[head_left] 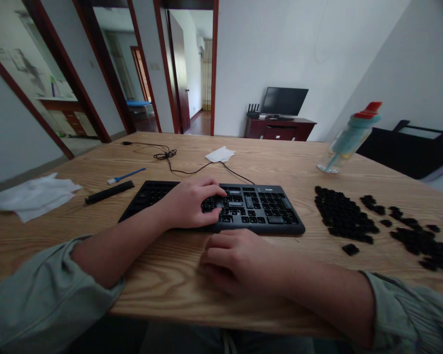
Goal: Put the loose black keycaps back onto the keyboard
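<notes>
A black keyboard (266, 209) lies in the middle of the wooden table (162, 275), with many of its keycaps off. My left hand (192, 202) rests on the keyboard's middle, fingers curled and pinched down on a key spot. What the fingertips hold is too small to make out. My right hand (232, 258) lies on the table just in front of the keyboard, fingers curled under into a loose fist. Whether anything is in the fist stays hidden. Several loose black keycaps (345, 216) are heaped to the right of the keyboard.
More keycaps (424, 243) spread toward the right edge. A black bar (109, 192), a blue-handled brush (127, 175) and white cloths (33, 195) lie at left. The keyboard's cable (170, 156) and a tissue (220, 154) lie behind. A teal bottle (349, 140) stands at back right.
</notes>
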### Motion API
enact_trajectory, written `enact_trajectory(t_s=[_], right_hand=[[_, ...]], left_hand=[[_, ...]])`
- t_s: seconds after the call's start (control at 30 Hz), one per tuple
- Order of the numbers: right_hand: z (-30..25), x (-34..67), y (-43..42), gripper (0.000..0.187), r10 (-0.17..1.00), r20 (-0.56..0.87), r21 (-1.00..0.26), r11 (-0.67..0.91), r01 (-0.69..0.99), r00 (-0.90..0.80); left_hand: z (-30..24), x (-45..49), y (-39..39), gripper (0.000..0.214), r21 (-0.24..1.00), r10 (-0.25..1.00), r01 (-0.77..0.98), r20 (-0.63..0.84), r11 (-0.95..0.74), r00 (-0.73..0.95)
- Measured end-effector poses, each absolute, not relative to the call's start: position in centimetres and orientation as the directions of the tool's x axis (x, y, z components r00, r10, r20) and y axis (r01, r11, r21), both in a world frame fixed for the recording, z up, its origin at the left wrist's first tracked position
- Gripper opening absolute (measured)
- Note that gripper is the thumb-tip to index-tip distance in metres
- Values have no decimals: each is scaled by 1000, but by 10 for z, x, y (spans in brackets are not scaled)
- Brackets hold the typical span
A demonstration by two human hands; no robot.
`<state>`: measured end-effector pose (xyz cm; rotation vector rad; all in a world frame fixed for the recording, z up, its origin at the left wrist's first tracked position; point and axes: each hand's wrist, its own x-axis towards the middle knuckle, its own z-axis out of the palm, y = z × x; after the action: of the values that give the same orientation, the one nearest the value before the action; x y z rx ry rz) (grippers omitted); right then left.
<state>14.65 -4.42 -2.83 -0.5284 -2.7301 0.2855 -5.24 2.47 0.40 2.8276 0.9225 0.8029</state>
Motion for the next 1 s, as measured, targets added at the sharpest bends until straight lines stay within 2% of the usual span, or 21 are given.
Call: enact_trajectory(t_s=[0.6, 1.0], right_hand=[[-26, 146, -50, 14, 346, 282, -239, 929, 284, -895], [-23, 148, -50, 17, 322, 283, -213, 940, 268, -903]], left_hand=[[-3, -53, 21, 21, 254, 591, 539, 456, -803, 665], [-6, -53, 24, 20, 215, 499, 463, 543, -860, 675]])
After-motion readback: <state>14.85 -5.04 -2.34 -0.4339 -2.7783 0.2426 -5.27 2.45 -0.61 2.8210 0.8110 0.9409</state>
